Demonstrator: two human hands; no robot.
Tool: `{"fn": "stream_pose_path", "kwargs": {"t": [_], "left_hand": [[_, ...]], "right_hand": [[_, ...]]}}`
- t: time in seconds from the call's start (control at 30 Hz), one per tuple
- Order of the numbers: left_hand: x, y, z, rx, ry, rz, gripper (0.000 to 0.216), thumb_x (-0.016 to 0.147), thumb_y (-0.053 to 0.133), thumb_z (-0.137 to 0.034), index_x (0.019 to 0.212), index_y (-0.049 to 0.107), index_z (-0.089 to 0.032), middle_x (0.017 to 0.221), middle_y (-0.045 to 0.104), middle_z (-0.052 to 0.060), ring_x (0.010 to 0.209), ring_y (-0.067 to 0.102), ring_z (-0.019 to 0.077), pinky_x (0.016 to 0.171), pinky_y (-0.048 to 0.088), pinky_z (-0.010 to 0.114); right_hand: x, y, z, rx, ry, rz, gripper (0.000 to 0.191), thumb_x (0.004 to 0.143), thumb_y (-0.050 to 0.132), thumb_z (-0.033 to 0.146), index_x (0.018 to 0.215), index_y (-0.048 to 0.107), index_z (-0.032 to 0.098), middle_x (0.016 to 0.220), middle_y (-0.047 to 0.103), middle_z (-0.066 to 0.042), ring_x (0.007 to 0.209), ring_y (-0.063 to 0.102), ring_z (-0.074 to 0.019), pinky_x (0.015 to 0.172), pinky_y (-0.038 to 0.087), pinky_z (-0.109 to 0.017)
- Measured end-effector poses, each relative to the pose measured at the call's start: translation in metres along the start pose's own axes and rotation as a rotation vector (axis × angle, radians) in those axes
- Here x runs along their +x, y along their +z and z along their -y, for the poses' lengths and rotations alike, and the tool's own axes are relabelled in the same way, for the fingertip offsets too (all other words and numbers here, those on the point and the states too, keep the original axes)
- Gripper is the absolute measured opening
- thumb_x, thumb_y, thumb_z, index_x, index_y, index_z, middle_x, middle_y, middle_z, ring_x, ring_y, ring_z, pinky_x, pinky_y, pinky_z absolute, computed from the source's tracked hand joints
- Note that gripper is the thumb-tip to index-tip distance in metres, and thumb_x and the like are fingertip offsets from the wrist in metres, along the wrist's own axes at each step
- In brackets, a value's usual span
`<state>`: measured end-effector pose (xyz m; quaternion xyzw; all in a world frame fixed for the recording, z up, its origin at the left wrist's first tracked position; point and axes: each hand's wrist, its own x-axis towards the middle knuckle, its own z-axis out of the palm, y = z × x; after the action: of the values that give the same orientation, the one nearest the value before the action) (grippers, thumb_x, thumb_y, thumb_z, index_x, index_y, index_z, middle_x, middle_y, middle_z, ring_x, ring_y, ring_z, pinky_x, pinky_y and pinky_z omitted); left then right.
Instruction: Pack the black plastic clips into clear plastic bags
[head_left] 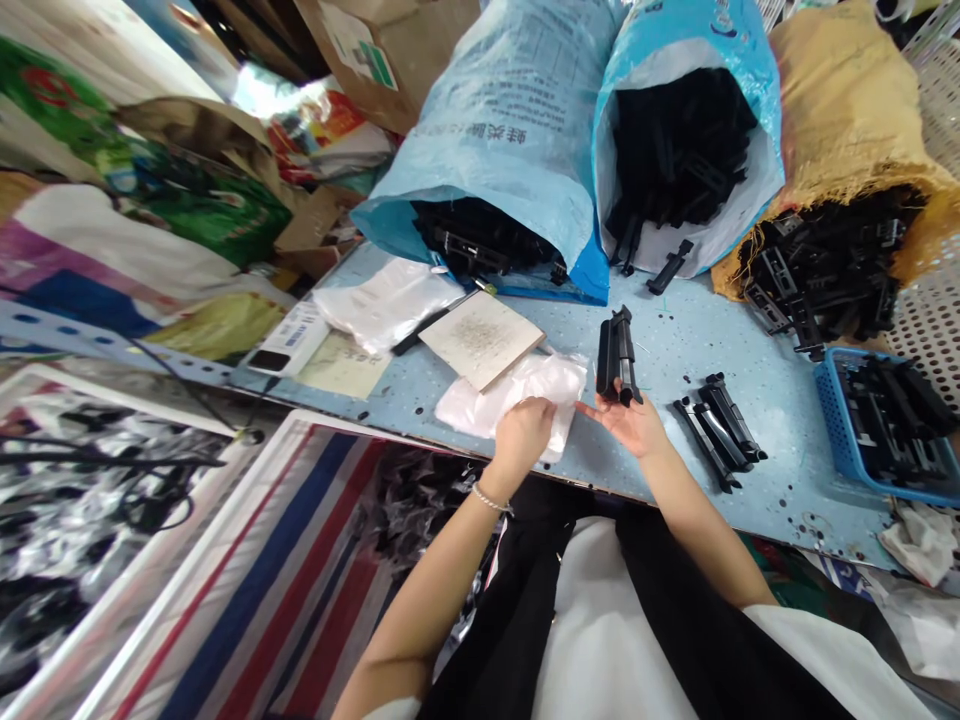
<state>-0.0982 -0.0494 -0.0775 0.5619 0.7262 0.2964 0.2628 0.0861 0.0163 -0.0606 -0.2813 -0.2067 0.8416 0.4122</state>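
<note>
My left hand (523,436) is closed, its fingers pinching at a stack of clear plastic bags (480,405) near the table's front edge. My right hand (634,425) grips a pair of black plastic parts (616,355) upright, with a finger stretched toward the bags. A square tile-like board (482,338), speckled dark in its middle, rests on the far part of the bags. Several more black parts (718,430) lie side by side to the right of my right hand. What exactly the left fingertips hold is partly hidden.
Behind stand a pale blue sack (510,120), a brighter blue sack (690,45) and a yellow sack (847,100), all open with black parts inside. A blue basket (836,430) of black parts sits at right. More plastic bags (386,300) lie at left.
</note>
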Motion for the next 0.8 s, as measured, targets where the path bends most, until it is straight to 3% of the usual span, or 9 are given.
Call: {"fn": "stream_pose_path", "kwargs": {"t": [0.1,0.27,0.4,0.47,0.6,0.67,0.8], "left_hand": [[0.009,-0.014,0.009,-0.130,-0.038,0.134,0.015,0.085,0.057,-0.029,0.077,0.067,-0.020,0.073,0.069,0.003,0.068,0.062,0.0191,0.063,0.045,0.028],[0.009,-0.011,0.009,0.001,-0.084,0.013,0.036,0.074,0.075,-0.041,0.059,0.048,-0.022,0.056,0.055,-0.002,0.056,0.051,0.0154,0.055,0.031,0.027],[0.006,-0.001,0.002,0.132,-0.053,0.023,0.044,0.074,0.075,-0.046,0.057,0.043,-0.022,0.053,0.048,-0.002,0.054,0.046,0.0156,0.054,0.024,0.028],[0.008,-0.004,0.003,0.072,-0.034,0.077,0.041,0.072,0.076,-0.046,0.057,0.045,-0.022,0.053,0.048,-0.002,0.054,0.046,0.0154,0.054,0.026,0.027],[0.012,-0.022,0.012,-0.285,0.005,0.185,0.028,0.078,0.064,-0.045,0.066,0.058,-0.021,0.064,0.057,0.000,0.061,0.052,0.0152,0.059,0.039,0.027],[0.012,-0.028,0.015,-0.385,-0.002,0.148,0.026,0.079,0.061,-0.044,0.068,0.061,-0.020,0.072,0.061,0.002,0.066,0.056,0.0156,0.063,0.044,0.027],[0.006,-0.026,0.009,-0.330,-0.039,0.035,0.015,0.078,0.064,-0.034,0.074,0.063,-0.019,0.074,0.064,0.002,0.068,0.059,0.0171,0.065,0.048,0.029]], "right_hand": [[-0.006,-0.002,0.004,0.014,0.002,0.004,0.005,0.080,0.069,0.028,0.076,0.068,0.026,0.073,0.068,0.002,0.067,0.061,-0.0157,0.104,0.046,-0.056],[-0.009,0.005,0.002,0.048,0.034,-0.055,0.012,0.083,0.066,0.032,0.073,0.066,0.026,0.076,0.070,0.003,0.064,0.059,-0.0146,0.106,0.044,-0.058],[0.004,0.011,-0.008,0.079,0.073,0.017,0.010,0.084,0.065,0.031,0.076,0.066,0.025,0.077,0.071,0.002,0.066,0.059,-0.0149,0.106,0.044,-0.057],[0.014,0.011,-0.014,0.066,0.083,0.023,0.007,0.084,0.065,0.028,0.079,0.066,0.024,0.076,0.071,0.001,0.071,0.063,-0.0166,0.103,0.047,-0.056],[0.021,0.005,-0.018,0.024,0.049,-0.035,0.002,0.080,0.067,0.023,0.079,0.065,0.023,0.071,0.069,0.001,0.072,0.064,-0.0177,0.096,0.052,-0.051],[0.017,0.002,-0.017,0.031,0.027,-0.020,0.002,0.079,0.068,0.024,0.078,0.066,0.023,0.069,0.069,0.001,0.070,0.063,-0.0176,0.098,0.051,-0.051],[0.012,0.008,-0.020,0.054,0.036,0.049,0.008,0.081,0.068,0.032,0.081,0.067,0.025,0.073,0.070,0.001,0.071,0.064,-0.0179,0.101,0.049,-0.056]]}}
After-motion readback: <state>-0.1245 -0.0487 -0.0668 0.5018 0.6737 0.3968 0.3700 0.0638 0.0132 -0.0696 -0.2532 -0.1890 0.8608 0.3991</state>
